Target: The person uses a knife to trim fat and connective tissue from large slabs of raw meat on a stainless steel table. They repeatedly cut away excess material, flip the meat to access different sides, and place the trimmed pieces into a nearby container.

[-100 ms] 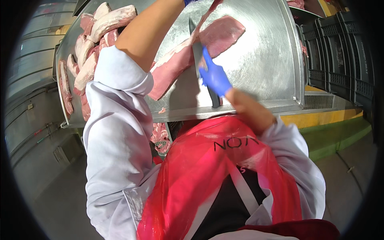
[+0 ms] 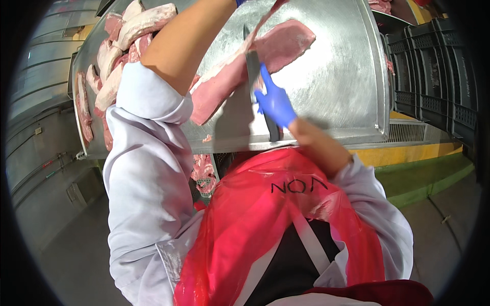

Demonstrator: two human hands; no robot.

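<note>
A pink slab of meat [image 2: 223,87] with a pale fatty edge lies slantwise on the metal table. My right hand [image 2: 277,103], in a blue glove, grips a dark-handled knife [image 2: 253,70], index finger stretched along it. The blade crosses the slab under a narrow strip of meat [image 2: 266,19], partly cut loose and rising to the top edge. Only a sliver of blue glove shows of my left hand [image 2: 240,2] at the top edge, near the strip's upper end. Its fingers are out of sight.
Several pale, fatty meat pieces [image 2: 145,24] are heaped at the table's left. The metal table [image 2: 347,97] has a raised rim. Black crates [image 2: 431,66] stand to the right. Below the table's front edge, more meat [image 2: 203,168] shows in a container.
The knife has slid slightly toward me with my right hand, so less blade shows beyond the strip. The slab stays in nearly the same place.
</note>
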